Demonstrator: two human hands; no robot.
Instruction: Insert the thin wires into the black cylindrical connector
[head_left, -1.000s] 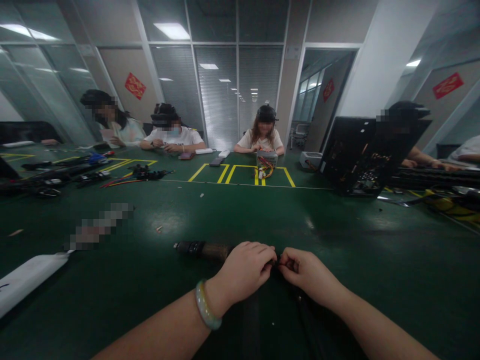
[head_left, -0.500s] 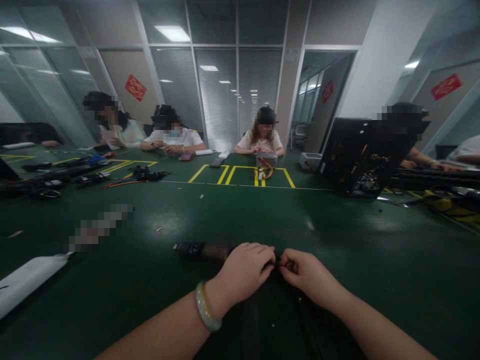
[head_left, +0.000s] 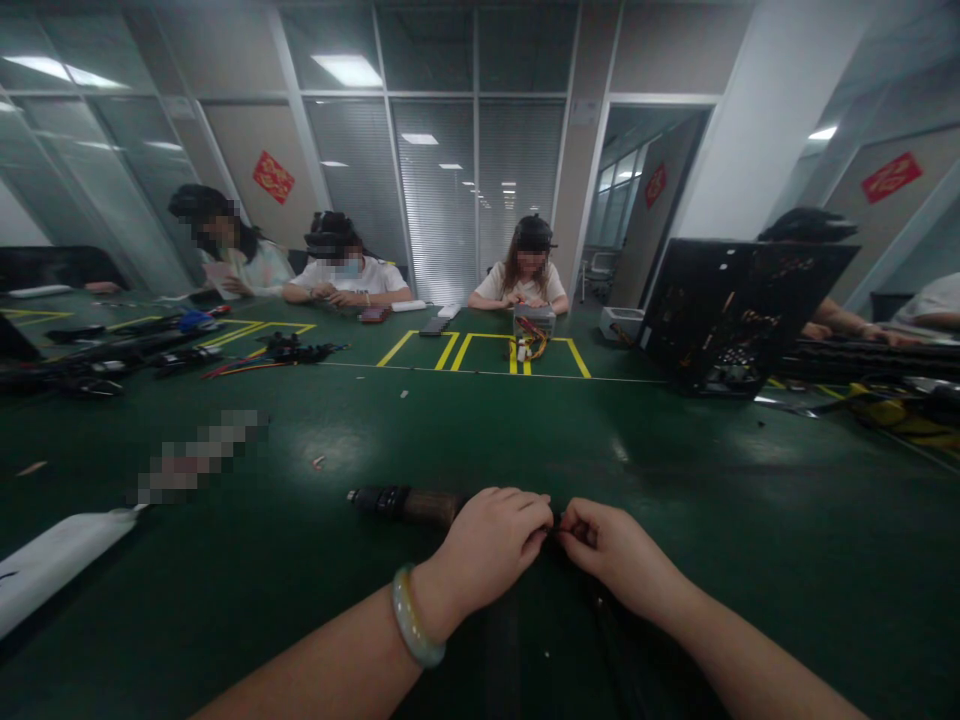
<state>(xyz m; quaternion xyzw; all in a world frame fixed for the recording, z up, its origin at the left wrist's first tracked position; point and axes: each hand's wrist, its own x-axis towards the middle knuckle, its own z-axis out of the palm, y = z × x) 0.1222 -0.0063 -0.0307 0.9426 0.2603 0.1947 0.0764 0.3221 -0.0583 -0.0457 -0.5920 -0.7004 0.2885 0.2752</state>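
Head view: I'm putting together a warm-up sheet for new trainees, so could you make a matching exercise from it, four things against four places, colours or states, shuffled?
Column one
1. dark tool
2. bangle
3. black case
4. tabletop

Column two
A. green, marked with yellow tape
B. partly hidden by the left hand
C. standing towards the right of the view
D. worn around the left wrist

Right pairs: 1-B, 2-D, 3-C, 4-A

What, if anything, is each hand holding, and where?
Left hand: screwdriver-like tool, by the end away from its metal tip. Right hand: pinched; anything held can't be told.
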